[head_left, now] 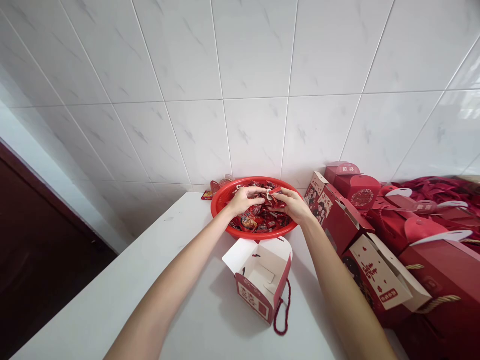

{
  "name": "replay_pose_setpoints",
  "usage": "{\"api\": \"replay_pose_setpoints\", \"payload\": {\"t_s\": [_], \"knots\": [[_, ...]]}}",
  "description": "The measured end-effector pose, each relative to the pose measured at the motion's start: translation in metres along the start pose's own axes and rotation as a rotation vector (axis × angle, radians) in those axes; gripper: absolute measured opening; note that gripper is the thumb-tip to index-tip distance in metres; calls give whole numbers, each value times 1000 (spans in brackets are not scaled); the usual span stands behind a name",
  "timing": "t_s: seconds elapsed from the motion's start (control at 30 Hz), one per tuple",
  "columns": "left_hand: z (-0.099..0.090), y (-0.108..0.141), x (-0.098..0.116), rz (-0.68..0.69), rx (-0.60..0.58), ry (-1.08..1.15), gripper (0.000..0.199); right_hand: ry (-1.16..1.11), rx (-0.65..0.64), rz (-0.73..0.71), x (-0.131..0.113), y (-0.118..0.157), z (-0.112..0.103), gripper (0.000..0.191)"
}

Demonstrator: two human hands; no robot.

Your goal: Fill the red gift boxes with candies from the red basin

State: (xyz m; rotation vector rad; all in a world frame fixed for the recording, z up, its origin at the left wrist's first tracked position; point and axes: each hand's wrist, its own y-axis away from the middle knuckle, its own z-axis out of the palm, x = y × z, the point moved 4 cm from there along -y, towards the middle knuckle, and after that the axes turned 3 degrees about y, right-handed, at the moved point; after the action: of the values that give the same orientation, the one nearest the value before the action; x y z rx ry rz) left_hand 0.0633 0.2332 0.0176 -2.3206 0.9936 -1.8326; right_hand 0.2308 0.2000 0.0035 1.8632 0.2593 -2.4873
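Observation:
Over a red plastic basket (218, 216) full of red-wrapped sweets (249, 221), my two hands are close together. My left hand (244, 200) is closed, its thumb and fingers pinching the end of a wrapped sweet. My right hand (294, 205) is closed on red wrapped sweets (278, 200) just beside it. Exactly how many sweets are in the fingers is hidden. In front of the basket stands a red and white gift box (258, 302), its flaps up and its inside bare. A dark red cord handle (288, 305) hangs from its right side onto the white tabletop.
Several red and cream gift boxes (347, 220) are crowded along the right side, some with twisted rope handles. Behind the basket's left side lies a small red packet (206, 195). A white tiled wall (255, 130) borders the table (161, 250) at the back.

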Motion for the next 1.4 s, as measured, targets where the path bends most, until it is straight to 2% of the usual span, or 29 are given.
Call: {"api": "replay_pose_setpoints", "payload": {"t_s": [0.1, 0.17, 0.2, 0.23, 0.27, 0.37, 0.4, 0.53, 0.6, 0.67, 0.8, 0.83, 0.97, 1.1, 1.27, 1.4], "knots": [[-11, -1, -2, 45, 118, -125, 35, -24, 133, -71, 0, -2, -6, 29], [-19, -2, 0, 61, 214, -350, 34, -86, 249, -104, 0, -3, -11, 29], [-20, -3, 2, 64, 216, -475, 35, -118, 286, -113, 0, -4, -12, 29], [-18, -5, 4, 60, 164, -586, 35, -143, 311, -124, 0, -4, -13, 29], [-13, -7, 5, 48, 60, -669, 34, -161, 328, -136, 0, -4, -14, 29], [15, -13, 4, -21, -349, -765, 34, -204, 380, -178, -1, -5, -16, 29], [25, -15, 3, -48, -439, -778, 39, -220, 403, -193, -1, -5, -17, 29], [54, -28, -3, -109, -542, -889, 78, -279, 484, -243, -1, -7, -23, 25], [63, -33, -8, -131, -554, -951, 86, -295, 533, -262, 0, -8, -25, 24], [67, -37, -14, -148, -529, -950, 76, -301, 586, -275, 2, -9, -28, 24], [65, -44, -23, -150, -388, -716, 24, -332, 652, -316, 4, -10, -31, 26], [62, -45, -25, -145, -347, -661, 16, -343, 660, -318, 4, -10, -32, 26], [42, -49, -30, -142, -179, -470, 22, -312, 623, -271, 4, -10, -31, 23], [23, -48, -30, -212, -42, -271, 23, -253, 549, -236, 2, -9, -27, 20], [22, -41, -16, -219, 32, 6, 21, -293, 555, -252, -1, -6, -22, 18], [24, -38, -6, -183, 44, 185, 25, -306, 547, -199, -1, -5, -21, 15]]}}
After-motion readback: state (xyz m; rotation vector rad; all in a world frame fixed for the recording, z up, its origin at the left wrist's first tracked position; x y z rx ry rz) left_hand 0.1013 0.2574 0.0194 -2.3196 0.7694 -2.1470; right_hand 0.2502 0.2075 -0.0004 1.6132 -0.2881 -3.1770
